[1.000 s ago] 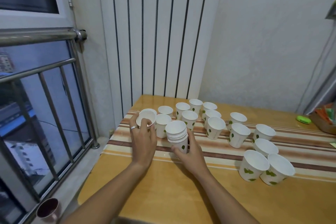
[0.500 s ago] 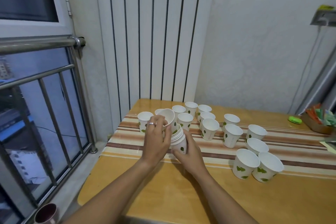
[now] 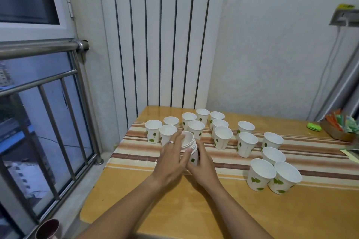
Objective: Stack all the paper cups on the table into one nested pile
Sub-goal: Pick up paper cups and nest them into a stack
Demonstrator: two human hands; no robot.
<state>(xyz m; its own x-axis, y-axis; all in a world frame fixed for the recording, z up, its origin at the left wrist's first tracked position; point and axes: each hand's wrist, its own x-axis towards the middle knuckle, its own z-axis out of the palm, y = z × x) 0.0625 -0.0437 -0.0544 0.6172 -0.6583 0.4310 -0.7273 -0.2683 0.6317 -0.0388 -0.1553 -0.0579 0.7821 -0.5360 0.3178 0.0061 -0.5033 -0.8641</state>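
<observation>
A nested pile of white paper cups with green leaf prints (image 3: 189, 142) stands on the striped cloth (image 3: 310, 158) near the table's left side. My left hand (image 3: 173, 158) wraps the pile's left side, fingers against its top cup. My right hand (image 3: 202, 163) grips the pile's lower right side. Several single cups stand upright around it: one at the far left (image 3: 153, 131), a cluster behind (image 3: 196, 129), a middle group (image 3: 223, 137), and a pair at the front right (image 3: 261, 173).
The wooden table (image 3: 174, 209) sits in a corner against a white radiator (image 3: 155, 35). A window with a metal railing (image 3: 48, 103) is on the left. A green object (image 3: 313, 126) and a box of packets (image 3: 342, 128) lie at the far right.
My left hand took a cup from the left, carried it over and set it into the pile. It now rests on the pile's side. My right hand kept holding the pile.
</observation>
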